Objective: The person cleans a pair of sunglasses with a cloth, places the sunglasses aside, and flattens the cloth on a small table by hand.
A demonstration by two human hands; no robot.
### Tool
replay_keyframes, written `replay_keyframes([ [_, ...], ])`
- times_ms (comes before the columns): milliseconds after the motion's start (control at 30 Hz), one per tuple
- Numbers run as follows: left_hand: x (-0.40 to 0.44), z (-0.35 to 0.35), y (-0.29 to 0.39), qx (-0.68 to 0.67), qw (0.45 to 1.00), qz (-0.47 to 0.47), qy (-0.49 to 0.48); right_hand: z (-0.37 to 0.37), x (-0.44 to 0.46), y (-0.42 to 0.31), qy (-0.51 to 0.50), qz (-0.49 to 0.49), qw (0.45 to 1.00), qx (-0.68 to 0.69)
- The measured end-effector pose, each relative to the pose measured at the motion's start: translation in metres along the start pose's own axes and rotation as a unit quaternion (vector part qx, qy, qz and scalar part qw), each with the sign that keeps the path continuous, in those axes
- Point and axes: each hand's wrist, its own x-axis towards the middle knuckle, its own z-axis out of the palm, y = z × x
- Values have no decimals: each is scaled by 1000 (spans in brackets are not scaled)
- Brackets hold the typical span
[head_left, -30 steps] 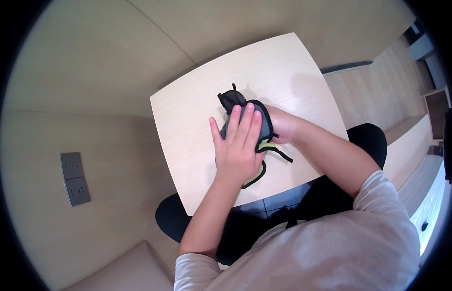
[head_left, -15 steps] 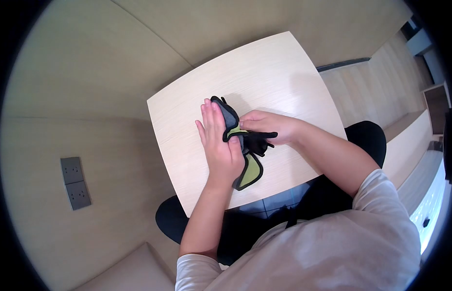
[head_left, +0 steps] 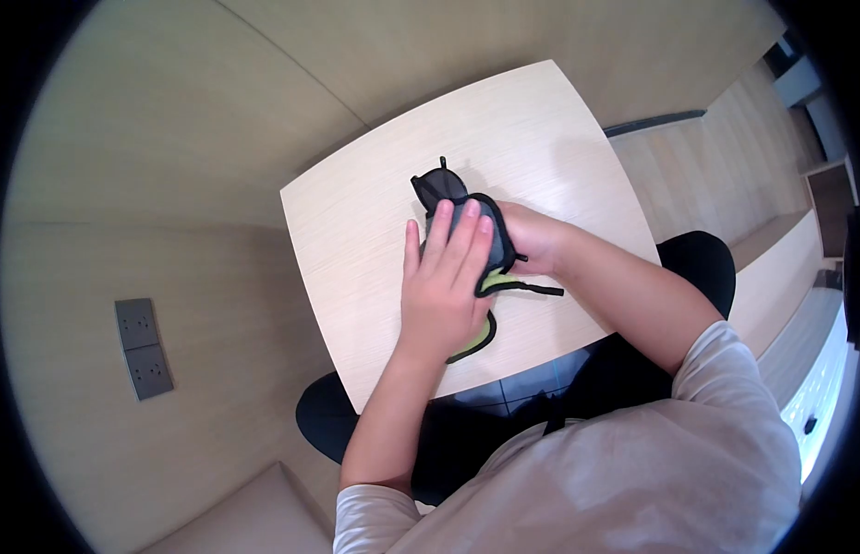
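Sunglasses (head_left: 439,187) with dark lenses lie over the small table, partly covered by a fabric pouch (head_left: 496,229). The pouch is grey on one side and lime green on the other, with black edging and a thin black strap (head_left: 539,289). My left hand (head_left: 446,282) rests flat on the grey fabric, fingers stretched and spread. From the right, my right hand (head_left: 532,238) holds the bundle from beneath; its fingers are hidden behind the fabric. A thin black tip sticks out beside that hand. A green flap (head_left: 481,343) shows under my left wrist.
The pale wooden table (head_left: 356,231) has its far edge near a beige wall (head_left: 199,138). Grey sockets (head_left: 144,349) are on the wall at the left. My knees are beneath the table's near edge. A padded seat (head_left: 245,517) stands at the lower left.
My left hand has turned from edge-on to palm down over the grey fabric. The bundle has rotated, so a dark lens now points away at the top and the strap trails right.
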Motion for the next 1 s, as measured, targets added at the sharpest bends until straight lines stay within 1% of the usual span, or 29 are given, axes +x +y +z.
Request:
replay_keyframes([
  [33,0,2,3,6,1000,-3,11,-4,3,3,12,11,999,28],
  [67,-1,1,5,6,1000,-3,12,-8,6,5,12,11,1000,27],
  [133,-1,-3,9,39,999,29,-14,-14,8,6,-23,44,997,54],
  [167,-1,-5,12,29,999,40,-12,-19,6,4,-28,62,994,91],
  [200,-2,-5,14,27,998,50,-3,-15,1,-2,-28,62,994,90],
  [267,-3,-3,13,34,996,76,11,-11,-6,-10,11,109,989,100],
  [333,-5,-2,15,29,996,89,5,-13,-4,-10,31,109,986,122],
  [400,-6,0,17,25,995,101,-1,-15,-4,-11,2,110,979,171],
  [467,-6,3,18,31,995,96,19,-11,-6,-14,21,113,979,168],
  [533,-6,6,17,46,994,92,22,-9,-8,-16,38,116,980,154],
  [600,-5,10,17,62,994,88,25,-7,-10,-17,34,116,982,147],
  [667,-4,13,18,91,995,31,20,-7,-8,-16,31,115,983,139],
  [700,-5,13,16,95,995,23,0,-9,-4,-11,9,96,987,126],
  [733,-5,12,16,95,995,23,0,-11,0,-8,-12,77,991,112],
  [800,-4,10,15,86,995,-49,12,-4,3,0,-17,31,997,61],
  [867,-6,10,9,83,995,-51,3,6,-2,-2,-16,7,1000,10],
  [900,-6,13,7,70,995,-66,25,4,-2,-3,-16,6,1000,10],
  [933,-6,13,5,57,994,-81,46,1,-1,-3,-38,10,998,-54],
  [967,-7,12,4,61,993,-89,43,-1,0,-3,-61,13,991,-117],
  [1000,-7,13,2,61,993,-89,43,0,-2,-4,-60,13,991,-117],
])
